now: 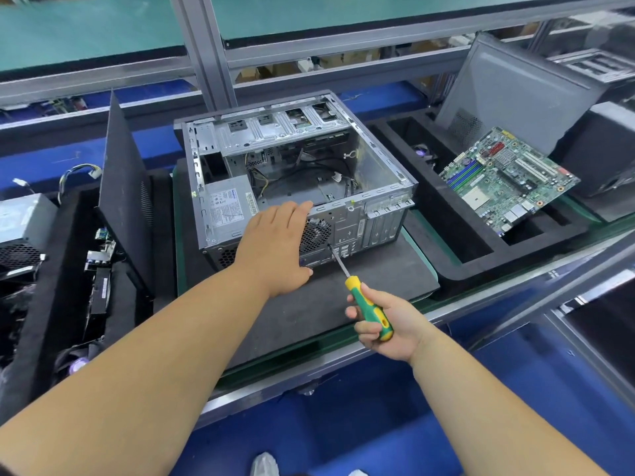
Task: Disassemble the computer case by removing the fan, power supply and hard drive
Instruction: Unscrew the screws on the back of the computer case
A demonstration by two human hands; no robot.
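The right hand (381, 324) has its fingers wrapped tight on a screwdriver (368, 305), whose tip meets the rear panel just beside the fan (315, 233) grille. The left hand (275, 245) lies flat, fingers together and extended, over the rear top edge of the case (295, 173), steadying it. The case sits open on a mat (343, 304), the power supply (226, 204) in its near left corner. The hard drive cannot be made out. The case looks stiff with thin, sharp edges; the fan is probably light, best held by its frame.
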